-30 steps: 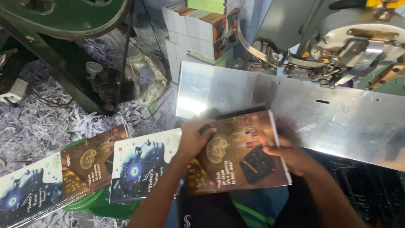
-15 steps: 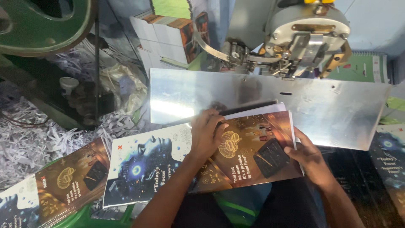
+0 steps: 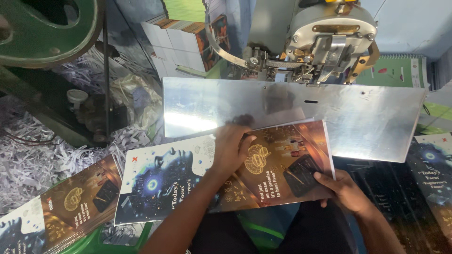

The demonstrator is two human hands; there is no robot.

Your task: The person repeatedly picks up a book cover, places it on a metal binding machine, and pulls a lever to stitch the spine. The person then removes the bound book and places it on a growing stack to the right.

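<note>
A shiny metal table (image 3: 367, 122) catches bright glare below a grey machine head (image 3: 325, 37). Shredded paper (image 3: 33, 155) litters the floor at left, beside a green wheel (image 3: 56, 42) and stacked booklets (image 3: 183, 37) behind.

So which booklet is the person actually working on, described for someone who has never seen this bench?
Start at the shiny metal plate under the grey stitching machine head. The opened booklet cover lies with its top edge on that plate, the left hand pressing its middle and the right hand gripping its lower right corner. Unlike the loose covers further left, it is the only one held.
</note>
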